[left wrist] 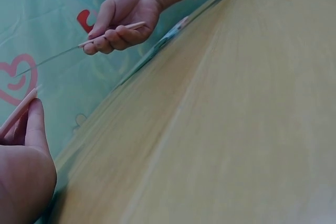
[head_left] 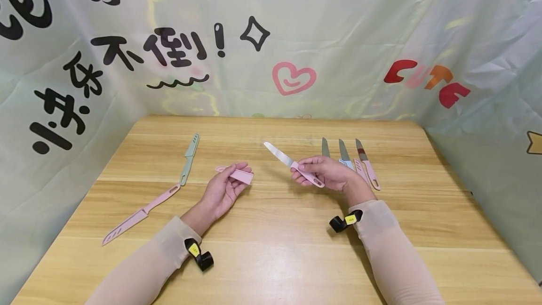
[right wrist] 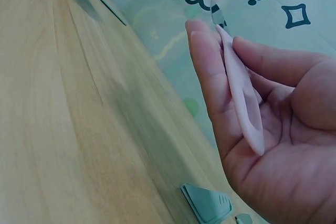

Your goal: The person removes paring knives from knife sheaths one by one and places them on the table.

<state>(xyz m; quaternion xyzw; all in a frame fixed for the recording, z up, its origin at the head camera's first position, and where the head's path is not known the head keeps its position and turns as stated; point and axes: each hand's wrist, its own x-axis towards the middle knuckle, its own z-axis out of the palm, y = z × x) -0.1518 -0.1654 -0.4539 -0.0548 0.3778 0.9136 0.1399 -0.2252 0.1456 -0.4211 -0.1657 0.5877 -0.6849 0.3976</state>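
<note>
Knife [head_left: 293,164]: silver and pale pink, held in the right hand [head_left: 330,173] above the wooden table [head_left: 275,229], a little toward 5 o'clock from the middle of the head view.
Blade: bare, slim and shiny, its tip aimed at about 10 o'clock.
Handle: smooth pink, with a long oval slot near its end, which points to about 4 o'clock.
Cover [head_left: 243,176]: matching pink, in the left hand [head_left: 224,189], at about 9 o'clock from the knife and well apart from it; its broad end faces between 3 and 4 o'clock.
Hands: apart; the right pinches the handle between thumb and fingers, and the left grips the cover the same way.
Row at 3 o'clock from the knife: a green knife [head_left: 325,147], a blue knife [head_left: 344,149], a slotted pink cover [head_left: 360,168] and another pink knife [head_left: 367,164], all blades bare and tips near 12 o'clock; the right hand hides parts of the row.
Pair toward 8 o'clock: a covered green knife [head_left: 190,157], tip between 12 and 1 o'clock, and a covered pink knife [head_left: 145,212], tip at 8 o'clock; their handle ends meet or nearly so, I cannot tell which.
Backdrop: pale cloth with a pink heart [head_left: 294,78] near 12 o'clock.
</note>
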